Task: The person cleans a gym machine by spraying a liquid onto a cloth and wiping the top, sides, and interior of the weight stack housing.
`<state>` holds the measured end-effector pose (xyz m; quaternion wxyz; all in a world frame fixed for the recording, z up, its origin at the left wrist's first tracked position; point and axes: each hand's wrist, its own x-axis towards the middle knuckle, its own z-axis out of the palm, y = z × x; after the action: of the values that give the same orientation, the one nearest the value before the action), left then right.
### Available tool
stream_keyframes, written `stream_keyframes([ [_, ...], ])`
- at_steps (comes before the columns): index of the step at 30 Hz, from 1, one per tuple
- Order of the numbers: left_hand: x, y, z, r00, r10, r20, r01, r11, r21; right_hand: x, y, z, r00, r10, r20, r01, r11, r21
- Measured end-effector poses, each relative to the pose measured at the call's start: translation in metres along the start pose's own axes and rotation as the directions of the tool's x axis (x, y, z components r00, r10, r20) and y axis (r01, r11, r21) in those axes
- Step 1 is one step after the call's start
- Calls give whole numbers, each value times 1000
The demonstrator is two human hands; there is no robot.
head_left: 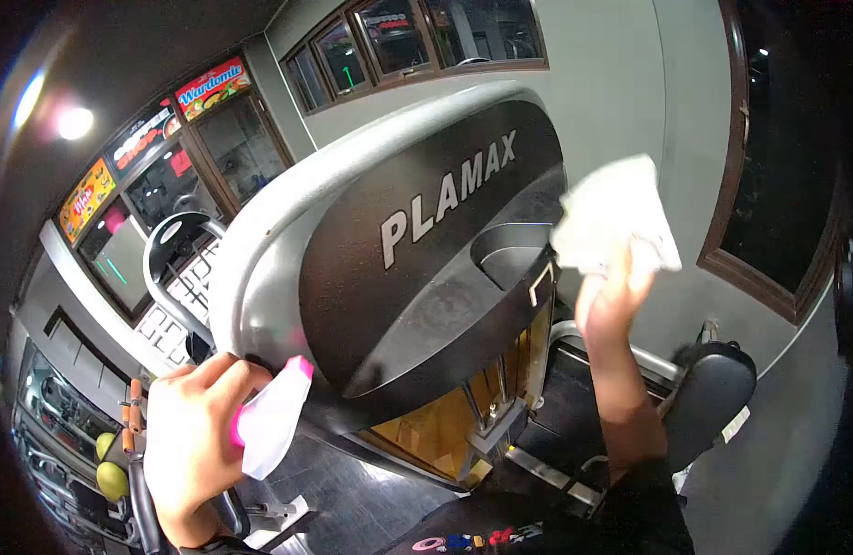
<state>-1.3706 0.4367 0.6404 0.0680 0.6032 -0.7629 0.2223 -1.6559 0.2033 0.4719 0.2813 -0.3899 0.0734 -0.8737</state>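
My left hand [200,421] is wrapped round a spray bottle [276,421] with a pink nozzle and a translucent white body, in front of the machine's lower left edge. Raised at the right, my right hand [620,287] pinches a pale cloth [616,217], which hangs in the air beside the machine. Between the two hands stands the gym machine's top cover [352,157], silver at the rim, with a dark panel [445,199] lettered PLAMAX. A recessed tray [514,250] is moulded into its right side. Neither hand visibly touches the dark panel.
Below the cover is a weight stack frame [496,425]. A black padded seat [713,398] stands at the lower right. Curved metal handles [172,268] rise at the left, near yellow-green balls [112,481]. A grey wall [620,83] with windows lies behind.
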Motion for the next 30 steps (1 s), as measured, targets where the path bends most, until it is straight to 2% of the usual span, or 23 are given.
stream_keyframes([
  [1, -3, -7, 3, 1000, -4, -1, 4, 1000, 1, 13, 9, 17, 997, -42, 71, 45, 998, -44],
  [2, -8, -13, 8, 1000, 5, -12, -8, 963, -271, 19, -1, 54, 984, 36, 174, -40, 999, 18],
  [3, -13, -21, 15, 1000, 9, -26, -21, 854, -520, 23, -3, 82, 975, 101, 200, -87, 993, -78],
  [4, -21, -36, 28, 997, 45, -55, -69, 806, -588, 30, 18, 86, 894, 323, 310, -235, 929, -287],
  [5, -33, -43, 49, 997, -24, -73, -40, 648, -760, 27, 17, 118, 893, 158, 422, -32, 957, -289],
  [6, -36, -40, 57, 986, 9, -168, -135, 635, -761, 17, 15, 142, 862, 139, 487, 28, 947, -321],
  [7, -37, -36, 66, 962, 45, -269, -239, 615, -751, -2, 17, 154, 867, -123, 482, 384, 782, -492],
  [8, -43, -40, 82, 960, 60, -272, -266, 487, -832, -8, 8, 157, 696, -148, 703, 529, 767, -363],
  [9, -49, -44, 99, 959, 75, -274, -283, 345, -895, -22, -1, 161, 559, -180, 809, 634, 722, -277],
  [10, -48, -44, 108, 957, 50, -286, -290, 223, -931, -30, -10, 161, 393, -293, 871, 728, 679, -100],
  [11, -48, -45, 114, 953, 51, -300, -304, 213, -929, -32, -14, 162, 206, -393, 896, 781, 617, 91],
  [13, -50, -46, 120, 987, -26, -157, -159, -149, -976, 2, -8, 150, 52, -336, 940, 862, 491, 127],
  [15, -52, -46, 130, 985, -60, -160, -169, -200, -965, 43, 11, 128, 174, -181, 968, 904, 419, -84],
  [17, -51, -48, 137, 969, -44, -244, -247, -168, -954, 60, 24, 120, 613, -163, 773, 718, 522, -460],
  [18, -51, -48, 140, 966, -58, -252, -258, -197, -946, 59, 27, 121, 723, -105, 683, 603, 578, -550],
  [19, -51, -46, 142, 965, -45, -257, -261, -203, -944, 47, 24, 126, 748, -83, 658, 577, 571, -584],
  [21, -50, -43, 144, 955, -156, -251, -282, -225, -933, 0, -5, 151, 639, -126, 758, 572, 737, -359],
  [23, -45, -44, 142, 956, -116, -271, -292, -243, -925, -37, -15, 157, 274, -332, 903, 716, 697, 40],
  [25, -41, -50, 143, 954, -65, -294, -301, -223, -927, -51, -34, 157, 85, -373, 924, 870, 480, 113],
  [26, -41, -53, 144, 953, -39, -301, -302, -215, -929, -32, -22, 149, 83, -375, 923, 848, 513, 132],
  [28, -44, -57, 146, 950, 2, -312, -304, -207, -930, 6, -9, 129, 341, -48, 939, 756, 607, -244],
  [29, -46, -58, 148, 948, 16, -318, -308, -205, -929, 22, 0, 120, 568, 217, 794, 411, 761, -502],
  [30, -46, -58, 147, 951, 14, -310, -300, -215, -929, 35, 17, 107, 624, 41, 780, 568, 662, -489],
])
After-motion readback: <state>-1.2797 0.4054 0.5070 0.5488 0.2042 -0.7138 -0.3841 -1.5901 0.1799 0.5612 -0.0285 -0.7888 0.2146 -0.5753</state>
